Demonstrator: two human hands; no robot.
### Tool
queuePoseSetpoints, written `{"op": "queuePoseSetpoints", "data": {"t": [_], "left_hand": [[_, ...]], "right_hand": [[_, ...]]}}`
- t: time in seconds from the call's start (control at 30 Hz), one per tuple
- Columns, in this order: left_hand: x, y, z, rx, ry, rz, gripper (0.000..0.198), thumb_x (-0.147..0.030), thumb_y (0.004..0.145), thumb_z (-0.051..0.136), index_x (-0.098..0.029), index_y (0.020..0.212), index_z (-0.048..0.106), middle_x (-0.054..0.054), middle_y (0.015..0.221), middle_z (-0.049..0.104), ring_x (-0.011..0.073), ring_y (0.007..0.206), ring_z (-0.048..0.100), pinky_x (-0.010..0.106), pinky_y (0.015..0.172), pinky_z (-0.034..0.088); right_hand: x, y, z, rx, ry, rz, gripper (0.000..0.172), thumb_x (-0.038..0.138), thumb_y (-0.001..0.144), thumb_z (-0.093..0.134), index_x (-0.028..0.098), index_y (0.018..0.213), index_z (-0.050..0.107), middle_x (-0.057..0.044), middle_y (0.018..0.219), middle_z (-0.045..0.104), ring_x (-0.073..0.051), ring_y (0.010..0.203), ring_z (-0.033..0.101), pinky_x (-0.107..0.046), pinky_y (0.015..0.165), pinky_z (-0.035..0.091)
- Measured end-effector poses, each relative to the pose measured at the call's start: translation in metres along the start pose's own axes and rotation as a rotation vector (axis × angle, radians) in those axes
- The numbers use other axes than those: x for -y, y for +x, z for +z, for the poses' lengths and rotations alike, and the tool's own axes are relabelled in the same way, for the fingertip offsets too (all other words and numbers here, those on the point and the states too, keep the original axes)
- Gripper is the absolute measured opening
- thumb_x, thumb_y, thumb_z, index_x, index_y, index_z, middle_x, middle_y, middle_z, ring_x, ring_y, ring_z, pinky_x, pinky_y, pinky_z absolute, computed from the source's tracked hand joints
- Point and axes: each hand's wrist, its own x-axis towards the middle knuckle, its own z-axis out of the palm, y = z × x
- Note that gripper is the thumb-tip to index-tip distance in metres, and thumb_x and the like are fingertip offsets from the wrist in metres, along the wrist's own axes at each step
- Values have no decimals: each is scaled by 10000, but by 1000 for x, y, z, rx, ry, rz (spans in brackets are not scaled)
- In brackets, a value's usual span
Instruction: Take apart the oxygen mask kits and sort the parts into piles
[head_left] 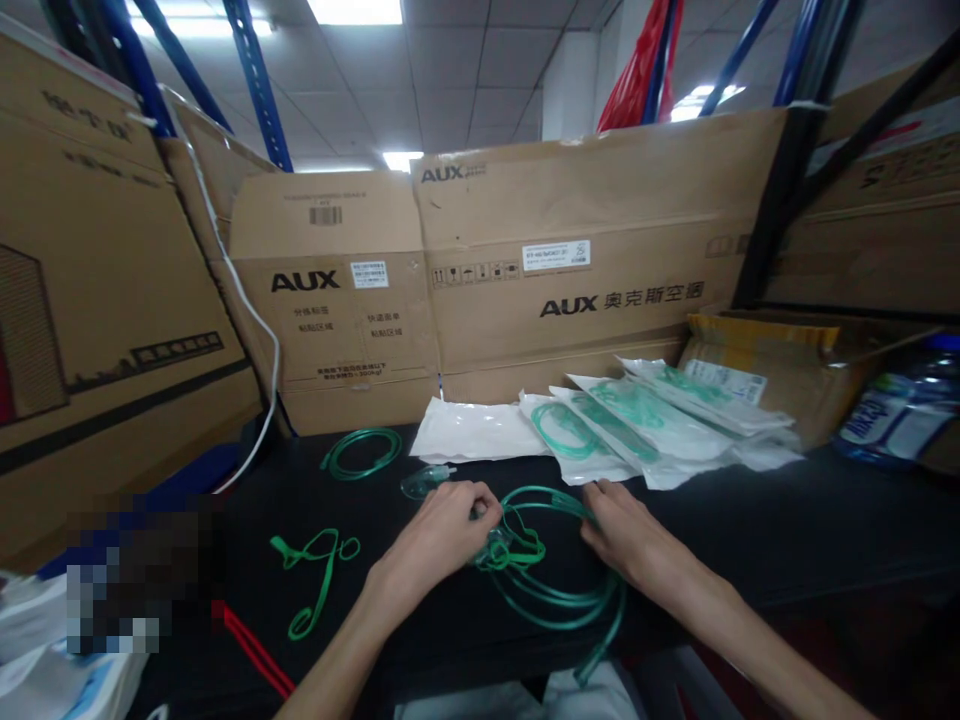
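Observation:
On a black table [787, 540], my left hand [442, 535] is closed on the left side of a coil of green tubing [555, 590]. My right hand [626, 535] pinches the same coil on its right side. A clear mask piece [424, 482] lies just beyond my left hand. A second, smaller green tubing coil [361, 452] lies further back left. A green elastic strap [315, 570] lies to the left of my left forearm.
Several white pouches with green tubing inside [637, 425] fan out behind my hands, beside an empty white pouch [469, 430]. AUX cardboard boxes [570, 260] wall the back. An open carton [780, 365] and a water bottle [900, 405] stand at right.

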Motion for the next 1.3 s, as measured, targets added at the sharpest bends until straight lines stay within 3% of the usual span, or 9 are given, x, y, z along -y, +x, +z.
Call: {"op": "queuePoseSetpoints", "data": {"t": [0.1, 0.3, 0.53, 0.63, 0.83, 1.0, 1.1, 1.2, 1.3], "left_hand": [[1, -2, -4, -22, -53, -10, 273, -283, 910, 480, -221, 906, 746, 24, 868, 756, 193, 821, 675, 268, 722, 434], [10, -5, -1, -5, -75, -20, 275, -350, 942, 498, -230, 944, 746, 20, 908, 752, 207, 864, 680, 284, 757, 456], [-22, 19, -2, -369, -232, 173, 577, -504, 911, 614, -229, 1405, 500, 89, 1390, 585, 235, 1277, 534, 345, 1097, 375], [-39, 38, 0, -384, -371, 264, 580, -404, 861, 705, -249, 1386, 512, 72, 1350, 614, 230, 1234, 564, 335, 1056, 413], [-40, 69, 9, -368, -691, 184, 198, -290, 905, 582, -209, 1050, 689, 4, 800, 682, 172, 728, 621, 276, 721, 486], [-32, 77, 5, -469, -760, 145, 189, -289, 914, 539, -184, 1014, 659, 29, 934, 671, 168, 821, 591, 254, 739, 463], [-33, 71, 3, -452, -738, 158, 241, -318, 860, 658, -203, 1071, 670, 2, 843, 652, 154, 741, 563, 248, 696, 431], [-35, 65, 1, -428, -777, 205, 444, -392, 835, 727, -238, 1239, 627, 16, 975, 664, 150, 783, 563, 249, 720, 426], [-33, 65, -1, -364, -934, 182, 370, -514, 918, 599, -207, 1103, 690, 18, 921, 626, 138, 762, 519, 248, 706, 410]], "right_hand": [[-4, 0, -13, 34, 36, -51, 269, 85, 808, 555, 138, 1061, 627, -147, 947, 697, -274, 863, 672, -329, 707, 478], [-20, 25, -57, -58, 87, -92, 244, 201, 959, 406, 150, 1121, 581, -114, 856, 693, -248, 750, 651, -330, 673, 449], [-12, 53, -108, -273, 275, -252, 215, 299, 951, 505, 210, 1084, 649, -104, 1048, 732, -269, 948, 674, -357, 846, 469], [-2, 58, -104, -317, 404, -274, 191, 295, 927, 537, 217, 1043, 668, -92, 1054, 738, -271, 973, 673, -371, 868, 479], [15, 66, -89, -358, 858, -152, 224, 364, 855, 673, 208, 1015, 683, -53, 905, 701, -215, 780, 654, -317, 686, 514], [29, 66, -74, -293, 1302, 38, 360, 451, 803, 744, 192, 1035, 650, 28, 718, 596, -132, 603, 568, -268, 596, 519], [35, 64, -62, -184, 1374, 42, 330, 503, 859, 668, 205, 987, 609, 91, 589, 466, -78, 422, 424, -215, 422, 424], [37, 64, -54, -143, 1390, 60, 322, 532, 878, 620, 217, 917, 561, 129, 525, 356, -47, 334, 280, -175, 321, 280], [34, 66, -51, -165, 1371, 76, 303, 507, 870, 627, 214, 870, 552, 125, 522, 365, -40, 327, 281, -161, 310, 235]]}}
